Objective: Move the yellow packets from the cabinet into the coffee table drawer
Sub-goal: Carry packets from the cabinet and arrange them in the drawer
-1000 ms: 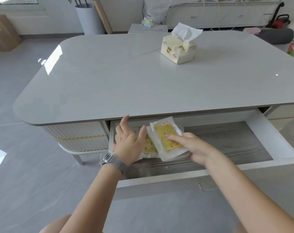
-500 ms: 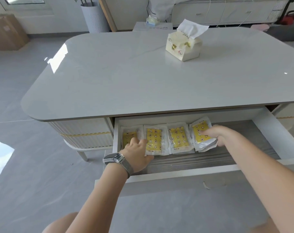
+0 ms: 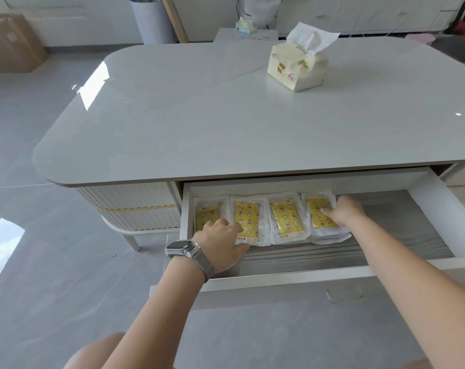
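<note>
I see the drawer [image 3: 436, 209] pulled open under the table [image 3: 199, 115]. Four yellow packets lie side by side along its back wall: first packet [image 3: 207, 214], second packet [image 3: 247, 218], third packet [image 3: 286, 217], fourth packet [image 3: 318, 213]. My left hand [image 3: 222, 242], with a watch [image 3: 182, 247] on the wrist, rests on the first two at 7 o'clock. My right hand [image 3: 346, 210] presses its fingers on the fourth. A tissue pack [image 3: 296, 66] stands on the table at 1 o'clock.

four packets [image 3: 286, 217] lie side by side in the drawer [image 3: 436, 206], at its back left; tissue pack [image 3: 296, 66] on the table [image 3: 199, 115].
</note>
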Available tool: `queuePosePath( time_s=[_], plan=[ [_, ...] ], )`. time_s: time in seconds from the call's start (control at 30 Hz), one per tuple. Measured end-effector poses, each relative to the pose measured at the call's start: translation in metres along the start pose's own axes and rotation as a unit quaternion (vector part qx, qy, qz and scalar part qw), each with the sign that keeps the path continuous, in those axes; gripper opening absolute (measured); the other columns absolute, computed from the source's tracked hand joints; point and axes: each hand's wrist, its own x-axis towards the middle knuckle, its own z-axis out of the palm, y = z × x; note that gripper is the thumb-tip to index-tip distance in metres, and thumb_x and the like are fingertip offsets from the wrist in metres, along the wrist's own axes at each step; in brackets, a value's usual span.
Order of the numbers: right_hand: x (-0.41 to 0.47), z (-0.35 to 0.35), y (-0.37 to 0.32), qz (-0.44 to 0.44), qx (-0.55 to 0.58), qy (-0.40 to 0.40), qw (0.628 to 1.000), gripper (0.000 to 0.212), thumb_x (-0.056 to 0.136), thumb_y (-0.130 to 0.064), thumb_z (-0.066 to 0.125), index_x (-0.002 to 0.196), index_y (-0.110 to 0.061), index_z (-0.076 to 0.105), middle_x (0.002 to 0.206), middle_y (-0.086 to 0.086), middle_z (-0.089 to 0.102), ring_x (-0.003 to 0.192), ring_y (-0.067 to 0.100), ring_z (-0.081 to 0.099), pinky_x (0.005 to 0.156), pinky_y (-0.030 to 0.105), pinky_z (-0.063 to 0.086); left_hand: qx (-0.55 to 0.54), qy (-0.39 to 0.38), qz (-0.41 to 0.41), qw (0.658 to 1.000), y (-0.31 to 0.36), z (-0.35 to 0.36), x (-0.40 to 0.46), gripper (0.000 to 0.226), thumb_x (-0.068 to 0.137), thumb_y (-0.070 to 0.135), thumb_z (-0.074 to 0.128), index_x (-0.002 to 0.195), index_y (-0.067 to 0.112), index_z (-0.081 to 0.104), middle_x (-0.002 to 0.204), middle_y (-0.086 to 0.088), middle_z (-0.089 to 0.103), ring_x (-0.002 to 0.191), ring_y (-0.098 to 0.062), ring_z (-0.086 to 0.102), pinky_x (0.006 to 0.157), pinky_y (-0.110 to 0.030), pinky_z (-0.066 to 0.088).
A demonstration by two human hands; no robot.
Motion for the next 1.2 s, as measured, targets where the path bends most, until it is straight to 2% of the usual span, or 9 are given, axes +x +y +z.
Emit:
queuePosePath(
  time_s=[0.17,0.27,0.4,0.5,0.6,0.73,0.87,1.0,1.2],
  plan=[
    [0.003,0.001,0.001,-0.019,-0.039,0.000,0.999,0.045,0.096,-0.036,0.057,0.065,-0.009,0.040,0.063,0.004,0.044,0.055,0.014,0.042,0.046,0.025,0.028,-0.002,0.007,0.021,1.000,0.001,0.004,0.007,0.045,0.100,0.043,0.040,0.141,0.024,0.042,0.143,-0.005,0.048,0.135,-0.028,0.036,0.109,-0.046,0.036],
    [0.003,0.000,-0.002,-0.015,-0.055,-0.011,0.998,0.039,0.095,-0.037,0.059,0.079,-0.003,0.052,0.075,0.007,0.053,0.073,0.023,0.055,0.049,0.025,0.032,-0.012,0.023,0.024,0.999,-0.002,0.004,0.009,0.043,0.100,0.042,0.040,0.140,0.024,0.044,0.140,-0.004,0.050,0.133,-0.028,0.038,0.108,-0.045,0.037],
    [0.002,-0.001,-0.005,0.015,-0.062,0.003,0.998,0.060,0.089,-0.045,0.065,0.126,0.001,0.052,0.119,0.016,0.059,0.113,0.035,0.057,0.083,0.034,0.049,-0.020,0.032,0.025,0.999,-0.008,0.006,0.011,0.042,0.100,0.041,0.041,0.138,0.023,0.046,0.135,-0.003,0.055,0.129,-0.027,0.043,0.106,-0.045,0.040],
    [-0.006,-0.008,-0.012,0.025,-0.018,-0.025,0.999,0.072,0.087,-0.043,0.067,0.140,-0.003,0.041,0.135,0.018,0.050,0.121,0.035,0.051,0.097,0.040,0.048,-0.046,0.066,0.034,0.996,-0.012,0.007,0.014,0.044,0.100,0.039,0.043,0.140,0.020,0.042,0.121,-0.003,0.065,0.118,-0.025,0.054,0.098,-0.041,0.046],
    [-0.026,-0.027,-0.012,-0.032,0.028,-0.057,0.997,0.066,0.094,-0.039,0.060,0.147,-0.009,0.037,0.147,0.013,0.044,0.131,0.033,0.045,0.103,0.040,0.040,-0.071,0.144,0.044,0.986,-0.016,0.003,0.015,0.042,0.100,0.037,0.043,0.138,0.019,0.042,0.106,0.001,0.071,0.105,-0.022,0.061,0.088,-0.040,0.052],
    [-0.050,-0.038,-0.019,-0.099,-0.031,-0.069,0.992,0.055,0.094,-0.044,0.057,0.141,-0.017,0.048,0.143,0.007,0.051,0.129,0.028,0.048,0.102,0.035,0.040,-0.080,0.193,0.062,0.976,-0.016,-0.003,0.017,0.037,0.100,0.035,0.041,0.133,0.019,0.049,0.108,0.002,0.069,0.101,-0.021,0.062,0.086,-0.039,0.052],
    [-0.058,-0.024,-0.039,-0.130,-0.099,-0.093,0.982,0.066,0.092,-0.052,0.054,0.148,-0.021,0.035,0.143,0.004,0.051,0.129,0.025,0.049,0.101,0.035,0.044,-0.098,0.160,0.063,0.980,-0.003,-0.003,0.011,0.037,0.100,0.035,0.040,0.135,0.024,0.049,0.126,0.003,0.059,0.116,-0.019,0.053,0.096,-0.039,0.047],
    [-0.073,-0.025,-0.057,-0.150,-0.101,-0.133,0.974,0.062,0.094,-0.047,0.054,0.147,-0.020,0.036,0.144,0.002,0.049,0.124,0.021,0.052,0.097,0.034,0.047,-0.119,0.181,0.023,0.976,0.002,-0.009,-0.014,0.041,0.100,0.031,0.038,0.140,0.030,0.043,0.138,0.008,0.048,0.126,-0.016,0.042,0.104,-0.030,0.039],
    [-0.102,-0.082,-0.076,-0.163,-0.169,-0.132,0.963,0.052,0.092,-0.041,0.055,0.140,-0.023,0.045,0.132,-0.002,0.058,0.111,0.018,0.059,0.086,0.033,0.052,-0.122,0.079,-0.077,0.986,0.003,-0.063,-0.064,0.046,0.098,0.022,0.041,0.143,0.029,0.037,0.143,0.006,0.042,0.126,-0.019,0.043,0.100,-0.033,0.043]
  ],
)
